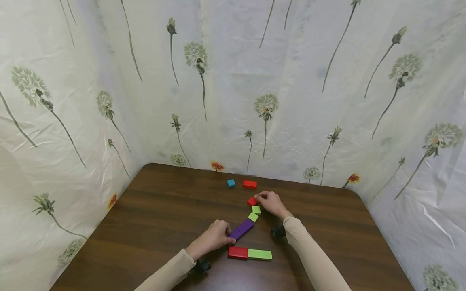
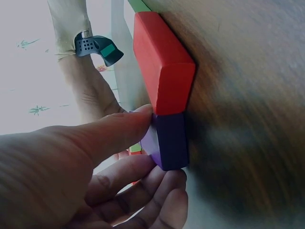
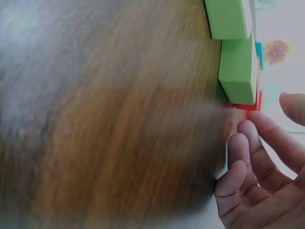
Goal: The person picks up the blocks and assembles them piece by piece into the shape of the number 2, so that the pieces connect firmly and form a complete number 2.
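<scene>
My left hand pinches the near end of a purple block between thumb and fingers; in the left wrist view the thumb lies on the purple block, close to a red block. A second purple block continues that slanting row, followed by two small green blocks and a small red block. My right hand touches this red block with a fingertip. In the right wrist view the thumb stands apart from the fingers, beside the red block.
Nearest the body, a red block and a long green block lie end to end. A small blue block and a red block lie near the back edge of the brown table. Patterned curtains surround it.
</scene>
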Demonstrator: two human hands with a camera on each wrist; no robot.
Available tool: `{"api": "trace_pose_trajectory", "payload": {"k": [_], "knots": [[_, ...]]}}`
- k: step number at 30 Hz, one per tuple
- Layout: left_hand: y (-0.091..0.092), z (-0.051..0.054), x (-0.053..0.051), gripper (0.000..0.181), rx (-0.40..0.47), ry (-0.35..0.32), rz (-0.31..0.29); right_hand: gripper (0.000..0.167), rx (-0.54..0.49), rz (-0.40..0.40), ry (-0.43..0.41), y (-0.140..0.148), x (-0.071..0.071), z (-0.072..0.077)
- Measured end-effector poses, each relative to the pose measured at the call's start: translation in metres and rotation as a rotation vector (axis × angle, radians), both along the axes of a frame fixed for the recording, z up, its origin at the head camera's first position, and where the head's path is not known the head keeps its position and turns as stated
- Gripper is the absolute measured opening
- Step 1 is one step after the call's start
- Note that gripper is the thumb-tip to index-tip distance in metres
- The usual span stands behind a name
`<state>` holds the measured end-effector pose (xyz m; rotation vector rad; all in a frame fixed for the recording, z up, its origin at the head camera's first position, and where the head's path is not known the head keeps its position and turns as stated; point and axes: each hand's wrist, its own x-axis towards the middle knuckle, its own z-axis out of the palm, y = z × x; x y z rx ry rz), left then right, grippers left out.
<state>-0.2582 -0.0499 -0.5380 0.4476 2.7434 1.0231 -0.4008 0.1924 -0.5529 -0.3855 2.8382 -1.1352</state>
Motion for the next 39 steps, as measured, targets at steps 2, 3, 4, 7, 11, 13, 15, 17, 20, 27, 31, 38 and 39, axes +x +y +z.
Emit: {"api": "trace_pose_trajectory", "payload": {"k": [2, 3, 4, 7, 11, 13, 15, 17, 20, 27, 31, 38, 39], "knots": [[-0.0001, 0.0003, 0.0002, 0.022, 0.003, 0.006, -0.001, 0.024, -0.009, -0.006, 0.004, 0.001, 0.0003, 0.0003], [-0.0001, 0.0003, 0.0001, 0.022, 0.002, 0.008, 0.0, 0.023, -0.008, -0.005, 0.007, 0.0014, 0.0006, 0.0006], [-0.0001, 0.0004, 0.0001, 0.022, -0.002, 0.011, 0.0, 0.023, -0.008, -0.003, 0.009, 0.0015, 0.0011, 0.0012], [-0.0002, 0.0002, 0.0005, 0.023, -0.009, 0.02, -0.003, 0.022, -0.005, 0.007, 0.016, 0.0022, 0.0024, 0.0016], [-0.0001, 0.0004, 0.0011, 0.023, -0.008, 0.018, -0.005, 0.02, -0.022, 0.02, 0.003, 0.002, 0.0045, 0.0025], [0.0, 0.0003, 0.0014, 0.023, -0.005, 0.013, -0.004, 0.018, -0.029, 0.024, -0.003, 0.0019, 0.0052, 0.0028], [0.0, 0.0003, 0.0016, 0.022, -0.004, 0.012, -0.005, 0.016, -0.032, 0.028, -0.01, 0.002, 0.0055, 0.0022], [0.0001, -0.0003, 0.0017, 0.022, -0.002, 0.009, -0.005, 0.015, -0.025, 0.032, -0.007, 0.0027, 0.0055, 0.0013], [0.0002, -0.0008, 0.0014, 0.022, 0.002, 0.002, -0.004, 0.014, -0.018, 0.031, -0.01, 0.0029, 0.0059, 0.0013], [-0.0001, -0.002, 0.0005, 0.022, -0.005, 0.008, -0.004, 0.014, -0.016, 0.028, -0.019, 0.0028, 0.0075, 0.0032], [-0.0001, -0.002, 0.001, 0.022, -0.003, -0.001, 0.0, 0.014, -0.008, 0.018, -0.018, 0.0018, 0.0076, 0.0023], [0.0001, -0.0022, 0.0011, 0.022, -0.008, 0.007, 0.0, 0.012, 0.014, 0.005, -0.013, 0.0023, 0.0068, 0.0012], [0.0001, -0.0019, 0.0011, 0.022, -0.005, 0.011, -0.001, 0.012, 0.017, 0.002, -0.011, 0.0026, 0.0065, 0.0014]]}}
